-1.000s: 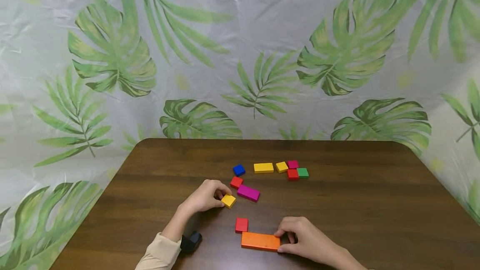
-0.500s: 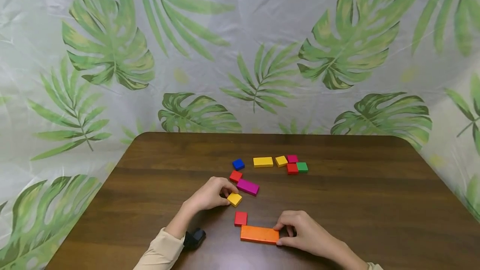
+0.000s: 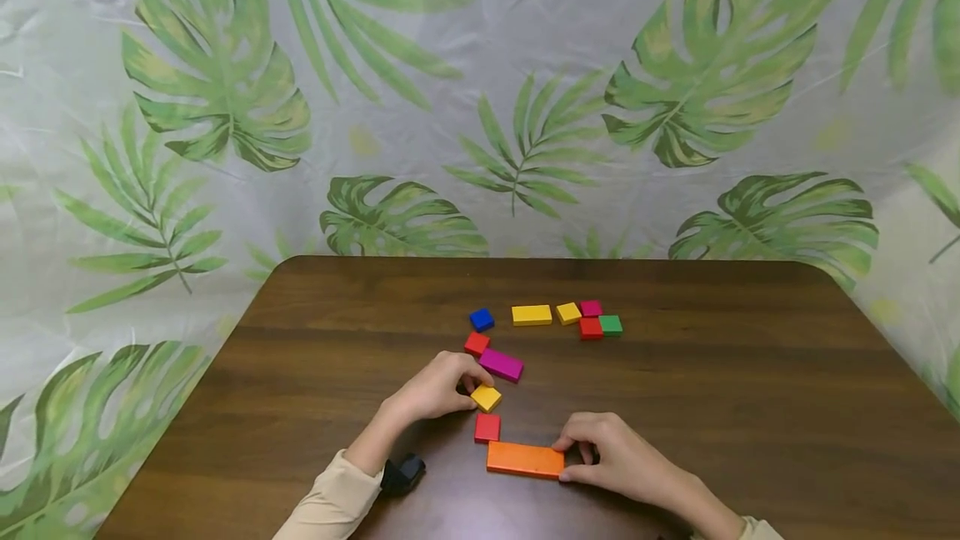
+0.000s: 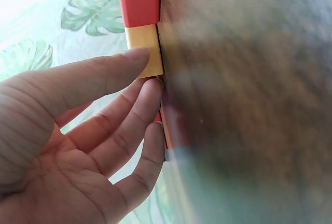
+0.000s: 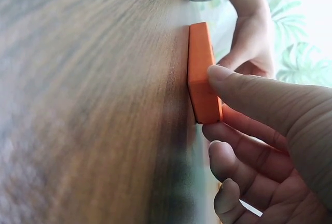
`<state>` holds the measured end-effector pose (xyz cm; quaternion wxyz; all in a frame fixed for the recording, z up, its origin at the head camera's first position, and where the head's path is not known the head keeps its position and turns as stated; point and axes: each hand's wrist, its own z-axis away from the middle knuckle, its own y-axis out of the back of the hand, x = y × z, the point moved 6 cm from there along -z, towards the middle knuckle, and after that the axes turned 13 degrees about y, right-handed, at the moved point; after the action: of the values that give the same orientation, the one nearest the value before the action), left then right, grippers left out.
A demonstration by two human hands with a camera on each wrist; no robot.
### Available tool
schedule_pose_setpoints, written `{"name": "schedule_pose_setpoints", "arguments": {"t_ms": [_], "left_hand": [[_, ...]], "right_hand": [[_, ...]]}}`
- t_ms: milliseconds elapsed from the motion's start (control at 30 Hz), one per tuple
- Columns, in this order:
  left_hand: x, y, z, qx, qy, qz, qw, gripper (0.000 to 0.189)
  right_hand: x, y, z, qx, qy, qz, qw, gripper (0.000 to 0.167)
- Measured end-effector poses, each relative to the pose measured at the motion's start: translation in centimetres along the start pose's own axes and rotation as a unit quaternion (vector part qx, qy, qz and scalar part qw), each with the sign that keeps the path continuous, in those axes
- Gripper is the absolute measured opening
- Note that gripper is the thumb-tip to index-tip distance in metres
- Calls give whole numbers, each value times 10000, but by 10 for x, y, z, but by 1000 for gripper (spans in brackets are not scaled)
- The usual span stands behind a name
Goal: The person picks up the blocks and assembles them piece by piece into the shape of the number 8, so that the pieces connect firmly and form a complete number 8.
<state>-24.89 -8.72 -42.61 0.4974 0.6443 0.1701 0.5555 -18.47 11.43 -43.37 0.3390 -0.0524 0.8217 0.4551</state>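
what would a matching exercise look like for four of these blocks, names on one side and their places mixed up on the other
1. orange block
2. green block
3. purple block
4. blue block

A. closest of the four to the left hand
B. at the left end of the far row
C. pinched at one end by the right hand
D. farthest right of the four

Pairs: 1-C, 2-D, 3-A, 4-B

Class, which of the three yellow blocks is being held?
The front yellow block, pinched by the left grip; the other two lie untouched, farther back.
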Motion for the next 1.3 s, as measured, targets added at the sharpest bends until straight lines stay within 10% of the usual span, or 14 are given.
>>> {"name": "schedule_pose_setpoints", "arguments": {"t_ms": [367, 1300], "left_hand": [[11, 4, 2, 122, -388, -91, 9991, 26], [8, 0, 2, -27, -155, -124, 9998, 27]], "right_hand": [[2, 3, 0, -93, -173, -43, 9998, 18], [-1, 2, 0, 5, 51, -33, 10000, 16]]}}
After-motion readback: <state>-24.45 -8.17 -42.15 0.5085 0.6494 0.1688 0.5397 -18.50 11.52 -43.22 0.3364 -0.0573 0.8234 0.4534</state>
